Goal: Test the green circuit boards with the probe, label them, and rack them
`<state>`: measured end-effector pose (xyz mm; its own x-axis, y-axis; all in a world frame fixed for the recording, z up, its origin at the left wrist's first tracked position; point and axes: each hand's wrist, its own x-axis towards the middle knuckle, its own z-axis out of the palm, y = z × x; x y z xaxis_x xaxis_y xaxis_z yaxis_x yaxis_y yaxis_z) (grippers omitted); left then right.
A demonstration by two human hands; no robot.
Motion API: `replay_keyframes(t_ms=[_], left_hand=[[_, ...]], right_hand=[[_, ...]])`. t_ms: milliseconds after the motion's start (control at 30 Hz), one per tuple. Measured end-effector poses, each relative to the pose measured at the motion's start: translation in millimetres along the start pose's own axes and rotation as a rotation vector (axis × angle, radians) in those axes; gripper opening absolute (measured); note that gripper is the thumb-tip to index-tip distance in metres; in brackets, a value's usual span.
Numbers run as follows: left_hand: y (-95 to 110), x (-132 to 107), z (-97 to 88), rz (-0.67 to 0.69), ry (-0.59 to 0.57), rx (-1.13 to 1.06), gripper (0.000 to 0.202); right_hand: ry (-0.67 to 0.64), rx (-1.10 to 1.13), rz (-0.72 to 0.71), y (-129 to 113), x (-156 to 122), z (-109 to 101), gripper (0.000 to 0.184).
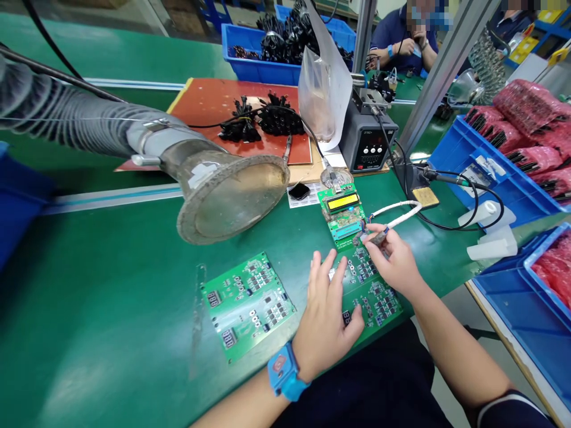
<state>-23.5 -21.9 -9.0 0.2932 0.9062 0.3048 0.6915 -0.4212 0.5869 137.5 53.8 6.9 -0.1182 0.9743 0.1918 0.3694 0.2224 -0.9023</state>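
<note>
My left hand (328, 318), with a blue wristband, lies flat with fingers spread on a green circuit board (372, 294) near the bench's front edge. My right hand (392, 258) pinches a small probe plug (372, 238) on a white cable (399, 213) over the far end of that board. Just beyond stands a small green tester board with a yellow display (342, 205). A second green circuit board (247, 303) lies to the left, untouched.
A fume extraction hood (232, 190) on a ribbed hose hangs over the green bench (111, 285). A soldering station (368, 139), iron holder (423, 193), plastic bag (323, 89), black cable bundles (263, 119), blue bins with pink packets (526, 148). Another person sits beyond.
</note>
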Motion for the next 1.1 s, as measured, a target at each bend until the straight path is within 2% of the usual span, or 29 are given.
replay_keyframes(t_ms=[467, 800, 1100], left_hand=[[-2.7, -0.1, 0.5, 0.010, 0.004, 0.014, 0.062], [-2.1, 0.1, 0.0, 0.013, 0.004, 0.014, 0.062], [-2.1, 0.3, -1.2, 0.022, -0.005, 0.005, 0.055]], right_hand=[[-0.050, 0.055, 0.005, 1.7, 0.1, -2.5, 0.028], [-0.036, 0.042, 0.013, 0.6, -0.8, -1.9, 0.026], [-0.027, 0.052, 0.020, 0.4, -1.1, -0.4, 0.025]])
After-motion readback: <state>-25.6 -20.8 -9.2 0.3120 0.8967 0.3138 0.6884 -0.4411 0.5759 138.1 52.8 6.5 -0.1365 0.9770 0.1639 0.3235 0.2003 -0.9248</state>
